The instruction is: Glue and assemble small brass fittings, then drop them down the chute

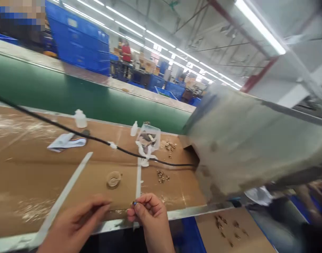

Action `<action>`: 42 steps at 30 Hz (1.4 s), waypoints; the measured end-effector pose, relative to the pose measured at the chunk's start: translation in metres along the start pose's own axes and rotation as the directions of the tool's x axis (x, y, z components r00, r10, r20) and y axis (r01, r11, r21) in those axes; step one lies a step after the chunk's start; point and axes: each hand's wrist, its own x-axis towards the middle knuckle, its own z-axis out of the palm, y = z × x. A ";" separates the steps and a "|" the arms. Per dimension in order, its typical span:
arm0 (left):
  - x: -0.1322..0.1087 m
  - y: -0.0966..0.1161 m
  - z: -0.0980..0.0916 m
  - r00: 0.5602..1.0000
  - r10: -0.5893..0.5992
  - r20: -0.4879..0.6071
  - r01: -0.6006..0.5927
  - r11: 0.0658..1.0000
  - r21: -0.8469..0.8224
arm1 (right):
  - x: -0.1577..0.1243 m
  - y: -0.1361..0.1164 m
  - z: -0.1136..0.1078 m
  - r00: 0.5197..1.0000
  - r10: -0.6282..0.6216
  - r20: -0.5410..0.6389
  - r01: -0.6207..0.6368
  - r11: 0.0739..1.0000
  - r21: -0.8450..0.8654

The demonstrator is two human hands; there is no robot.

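My right hand pinches a small dark piece with a blue spot between thumb and fingers, over the front edge of the brown work surface. To its left, my left hand is slightly blurred, thumb and index finger stretched out with a gap between them and nothing visible in it. Beyond the hands lies a small round clear dish. Several small metallic parts form a loose group on the brown surface, with another group farther back.
A black cable crosses above the brown table. Behind are a clear box, white bottles and a white cloth. A large grey panel stands right. Lower right, a cardboard sheet bears metallic parts. A person in red stands far off.
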 end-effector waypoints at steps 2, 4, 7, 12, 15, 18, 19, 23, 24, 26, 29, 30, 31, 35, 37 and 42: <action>0.001 0.006 0.002 0.996 -0.076 0.050 0.079 0.994 -0.077 | 0.007 0.013 0.011 0.999 0.047 0.012 -0.047 0.998 0.029; 0.006 0.013 0.006 0.989 -0.111 0.093 0.126 0.976 -0.176 | 0.012 0.022 0.016 0.996 0.087 0.014 -0.088 0.996 0.036; 0.010 0.021 0.010 0.972 -0.181 0.153 0.221 0.924 -0.312 | 0.016 0.028 0.017 0.994 0.102 0.031 -0.102 0.995 0.000; 0.010 0.024 0.013 0.926 -0.274 0.259 0.371 0.785 -0.496 | 0.017 0.033 0.020 0.999 0.047 0.004 -0.047 0.998 -0.047; 0.011 0.023 0.015 0.919 -0.291 0.268 0.393 0.738 -0.548 | 0.018 0.035 0.024 1.000 0.013 -0.002 -0.013 0.994 -0.112; 0.011 0.021 0.017 0.921 -0.315 0.230 0.390 0.731 -0.560 | 0.019 0.036 0.025 0.988 -0.155 0.024 0.155 0.948 -0.276; 0.011 0.020 0.017 0.919 -0.326 0.224 0.394 0.722 -0.569 | 0.018 0.037 0.025 0.970 -0.239 0.047 0.240 0.904 -0.355; 0.011 0.014 0.015 0.901 -0.365 0.233 0.429 0.676 -0.600 | 0.016 0.033 0.025 0.877 -0.424 0.226 0.470 0.658 -0.589; 0.011 0.013 0.012 0.905 -0.363 0.220 0.421 0.695 -0.583 | 0.017 0.031 0.024 0.869 -0.421 0.260 0.485 0.624 -0.612; 0.014 0.008 0.006 0.922 -0.345 0.178 0.386 0.772 -0.504 | 0.020 0.026 0.023 0.865 -0.413 0.285 0.490 0.576 -0.654; 0.022 0.002 -0.005 0.943 -0.310 0.121 0.333 0.864 -0.379 | 0.032 0.016 0.017 0.858 -0.454 0.240 0.463 0.482 -0.744; 0.025 0.000 -0.007 0.947 -0.303 0.110 0.322 0.880 -0.350 | 0.037 0.014 0.016 0.853 -0.470 0.225 0.452 0.451 -0.770; 0.028 -0.002 -0.009 0.950 -0.295 0.101 0.312 0.892 -0.326 | 0.042 0.011 0.014 0.851 -0.480 0.214 0.439 0.424 -0.792; 0.032 -0.009 -0.009 0.961 -0.270 0.065 0.278 0.923 -0.265 | 0.056 0.008 0.015 0.870 -0.446 0.211 0.395 0.374 -0.839; 0.031 -0.011 -0.007 0.961 -0.270 0.053 0.274 0.924 -0.267 | 0.060 0.008 0.018 0.881 -0.419 0.222 0.392 0.382 -0.837; 0.030 -0.010 -0.005 0.950 -0.309 0.051 0.308 0.895 -0.324 | 0.064 0.010 0.024 0.867 -0.414 0.278 0.441 0.374 -0.816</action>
